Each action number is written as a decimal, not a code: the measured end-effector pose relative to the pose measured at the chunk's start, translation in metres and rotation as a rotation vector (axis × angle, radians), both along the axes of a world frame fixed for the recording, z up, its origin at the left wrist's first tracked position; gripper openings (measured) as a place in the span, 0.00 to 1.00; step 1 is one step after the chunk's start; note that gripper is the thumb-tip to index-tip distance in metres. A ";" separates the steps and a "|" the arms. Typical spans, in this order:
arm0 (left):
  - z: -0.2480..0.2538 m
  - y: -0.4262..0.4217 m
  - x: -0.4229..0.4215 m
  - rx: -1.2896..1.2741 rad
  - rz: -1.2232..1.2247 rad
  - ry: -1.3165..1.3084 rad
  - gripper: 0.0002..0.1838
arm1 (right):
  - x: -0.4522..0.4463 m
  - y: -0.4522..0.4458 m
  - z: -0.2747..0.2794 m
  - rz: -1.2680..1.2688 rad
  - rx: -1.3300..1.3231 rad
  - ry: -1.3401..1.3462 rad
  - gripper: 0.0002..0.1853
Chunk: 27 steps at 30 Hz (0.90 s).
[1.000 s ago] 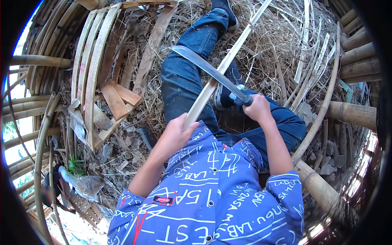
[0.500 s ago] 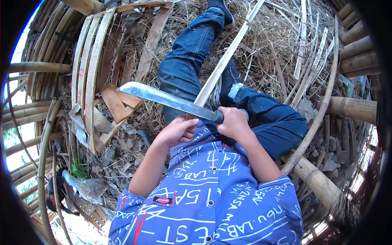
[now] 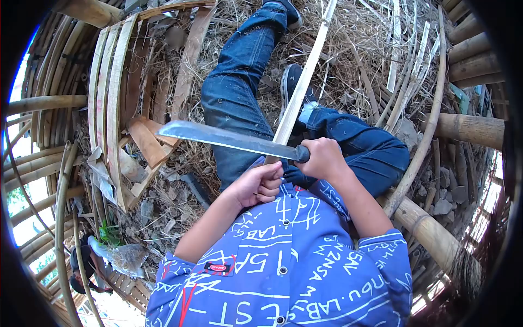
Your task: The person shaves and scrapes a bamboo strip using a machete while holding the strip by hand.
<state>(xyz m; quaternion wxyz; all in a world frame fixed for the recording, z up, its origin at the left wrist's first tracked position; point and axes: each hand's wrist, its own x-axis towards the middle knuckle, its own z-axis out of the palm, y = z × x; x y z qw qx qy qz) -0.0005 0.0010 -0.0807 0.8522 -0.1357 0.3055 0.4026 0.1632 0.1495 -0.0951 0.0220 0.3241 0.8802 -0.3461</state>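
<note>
A long pale bamboo strip (image 3: 303, 82) runs from my lap up between my legs toward the top edge. Its near end is pinched in the fingers of my left hand (image 3: 257, 184), close to my shirt. My right hand (image 3: 322, 157) is wrapped round the dark handle of a machete (image 3: 229, 140). The wide blade points left and lies across the strip just beyond my left fingers. Its tip is over the ground left of my outstretched leg.
Slatted wood (image 3: 113, 87) and brown offcuts (image 3: 146, 143) lie on the left. Shavings (image 3: 348, 60) cover the ground ahead. Thick bamboo poles (image 3: 468, 131) stand at the right. Another person (image 3: 81, 267) is at the lower left, behind bamboo.
The machete has come down the strip toward my left hand, its blade now more level. Both hands are closer together. The strip stands steeper, and the view has shifted slightly.
</note>
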 end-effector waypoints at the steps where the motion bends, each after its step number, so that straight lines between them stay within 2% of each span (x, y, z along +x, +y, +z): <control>1: -0.001 0.001 0.004 -0.033 0.004 0.011 0.15 | 0.002 -0.002 0.000 0.016 0.012 -0.012 0.12; 5: 0.007 0.004 0.020 -0.091 -0.107 0.337 0.16 | 0.012 -0.014 -0.010 -0.001 0.033 -0.013 0.11; 9: 0.014 0.010 0.025 -0.058 -0.114 0.426 0.14 | 0.014 -0.016 -0.021 -0.067 0.027 0.054 0.10; 17: 0.010 -0.002 0.025 -0.034 -0.105 0.446 0.15 | 0.012 -0.004 -0.037 -0.100 0.139 0.114 0.09; 19: 0.012 -0.004 0.028 -0.015 -0.110 0.477 0.15 | 0.015 0.008 -0.041 -0.146 0.138 -0.018 0.09; 27: 0.011 -0.006 0.024 -0.023 -0.068 0.442 0.13 | 0.010 0.020 -0.048 -0.089 0.260 0.046 0.09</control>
